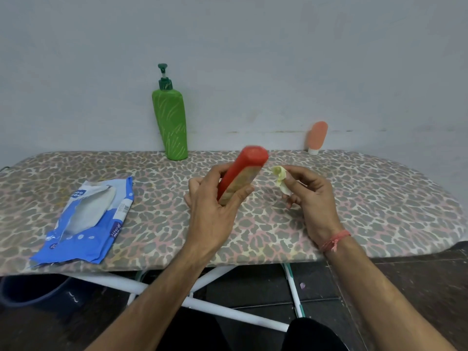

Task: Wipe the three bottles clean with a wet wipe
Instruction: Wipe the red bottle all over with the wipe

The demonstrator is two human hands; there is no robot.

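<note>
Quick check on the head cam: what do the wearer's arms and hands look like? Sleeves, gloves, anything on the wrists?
Both forearms are bare to the frame edge, with no sleeves in view. No gloves on the left hand or the right hand, and no rings or watch visible. The only thing worn is a thin pinkish-red thread band tied round the right wrist, with a short loose end hanging off it.

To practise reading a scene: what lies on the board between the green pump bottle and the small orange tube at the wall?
In the head view, only bare leopard-print board lies between the green pump bottle and the orange tube.
</note>
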